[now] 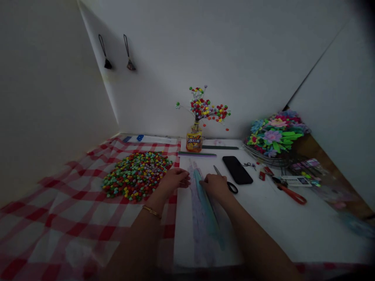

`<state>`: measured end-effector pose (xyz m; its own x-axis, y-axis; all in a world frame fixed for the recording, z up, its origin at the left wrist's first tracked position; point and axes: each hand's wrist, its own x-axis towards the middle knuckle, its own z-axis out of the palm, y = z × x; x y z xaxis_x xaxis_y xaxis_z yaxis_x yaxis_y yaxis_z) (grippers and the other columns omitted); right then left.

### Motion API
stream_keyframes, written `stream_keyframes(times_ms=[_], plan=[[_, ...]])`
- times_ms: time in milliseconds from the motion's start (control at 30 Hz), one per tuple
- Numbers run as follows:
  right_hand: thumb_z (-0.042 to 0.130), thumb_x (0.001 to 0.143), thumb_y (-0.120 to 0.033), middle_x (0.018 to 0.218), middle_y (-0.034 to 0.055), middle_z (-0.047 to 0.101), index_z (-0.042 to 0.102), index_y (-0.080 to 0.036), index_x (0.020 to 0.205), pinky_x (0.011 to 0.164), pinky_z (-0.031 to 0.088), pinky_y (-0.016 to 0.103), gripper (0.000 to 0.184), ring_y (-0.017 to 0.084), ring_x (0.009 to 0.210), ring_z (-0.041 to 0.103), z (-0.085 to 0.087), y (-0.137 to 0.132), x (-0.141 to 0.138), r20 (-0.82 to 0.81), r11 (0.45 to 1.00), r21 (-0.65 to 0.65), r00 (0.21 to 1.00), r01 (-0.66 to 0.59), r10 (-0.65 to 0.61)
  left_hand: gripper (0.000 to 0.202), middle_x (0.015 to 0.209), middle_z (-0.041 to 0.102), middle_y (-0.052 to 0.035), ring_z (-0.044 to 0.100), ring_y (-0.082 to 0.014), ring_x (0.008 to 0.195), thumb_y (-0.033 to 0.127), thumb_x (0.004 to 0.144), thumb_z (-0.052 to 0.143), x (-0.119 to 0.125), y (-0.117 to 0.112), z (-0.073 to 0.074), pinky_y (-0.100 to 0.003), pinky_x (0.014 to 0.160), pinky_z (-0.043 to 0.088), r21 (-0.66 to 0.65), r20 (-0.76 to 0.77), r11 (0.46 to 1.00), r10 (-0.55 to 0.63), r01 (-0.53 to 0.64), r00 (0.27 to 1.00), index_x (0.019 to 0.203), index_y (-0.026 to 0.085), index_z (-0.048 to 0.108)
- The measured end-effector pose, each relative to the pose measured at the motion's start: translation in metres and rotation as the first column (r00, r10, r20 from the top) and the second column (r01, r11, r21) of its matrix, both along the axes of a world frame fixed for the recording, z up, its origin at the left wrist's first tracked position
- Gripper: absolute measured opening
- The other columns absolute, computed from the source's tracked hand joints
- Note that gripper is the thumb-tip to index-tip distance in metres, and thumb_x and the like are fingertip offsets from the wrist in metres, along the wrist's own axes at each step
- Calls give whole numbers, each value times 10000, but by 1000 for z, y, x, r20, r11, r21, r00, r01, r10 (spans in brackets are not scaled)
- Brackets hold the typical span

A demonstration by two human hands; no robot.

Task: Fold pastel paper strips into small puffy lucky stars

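Long, thin paper-like strips in pale purple (198, 218) and teal (206, 207) lie lengthwise on the white surface in front of me. My right hand (216, 185) is closed at the upper part of the teal strips, thumb and fingertips pinching at their edge. On the other side, my left hand (176, 178) hovers by the top of the purple strips, its fingers loosely bent and apart, with nothing visible in them. A gold bracelet (151, 211) circles my left wrist. Black-handled scissors (233, 188) lie beyond my right hand, partly hidden by it.
A heap of small colourful folded pieces (136, 175) covers part of the checked cloth (73, 210). Behind stand a bottle (193, 142) with beaded sprigs and bundled stems (197, 154). To the right are a black phone (237, 170), orange-handled pliers (293, 194) and a fuzzy flower bouquet (272, 134).
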<state>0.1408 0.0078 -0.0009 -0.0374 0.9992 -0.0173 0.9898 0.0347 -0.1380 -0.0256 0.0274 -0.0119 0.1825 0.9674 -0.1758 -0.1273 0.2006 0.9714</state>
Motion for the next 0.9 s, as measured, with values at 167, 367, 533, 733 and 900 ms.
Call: stream_keyframes(times_ms=[167,367,533,733,900], plan=[[433,782,-522,958,146,667,657,-151,884,848,260,408,446,284,975,545,-5,-8,-19,-9,997,44,998,-62,62,109,631,617,-25,595,-132,465,164,708,558,0,4,-8,-259,488,478,-12,-227,1000,16,-19,974,812,133,547],[469,781,-435,886,175,678,675,-127,833,818,267,421,374,299,925,569,-10,-7,-27,-43,998,-1,997,-59,58,212,682,649,-45,615,-131,541,140,730,482,6,8,-16,-235,518,479,14,-345,1000,-14,20,938,934,133,539],[483,769,-371,854,109,692,683,-171,788,756,316,353,284,237,852,604,-13,4,-17,-126,996,-65,991,-56,48,198,617,628,-25,588,-118,502,144,732,480,9,8,-17,-213,481,448,48,-406,998,-25,48,913,912,128,560],[492,750,-348,725,48,677,695,-165,732,579,319,241,273,156,701,588,-14,13,0,-250,993,-84,967,-80,56,143,599,610,-11,549,-98,456,144,728,469,12,8,-15,-195,435,411,85,-466,994,-27,75,884,813,133,583],[483,750,-324,688,17,666,702,-177,791,552,319,221,267,135,670,576,-10,12,4,-317,995,-55,946,-87,65,157,583,603,-8,524,-92,435,182,740,463,13,8,-15,-195,424,390,132,-511,984,-33,116,859,796,128,599]])
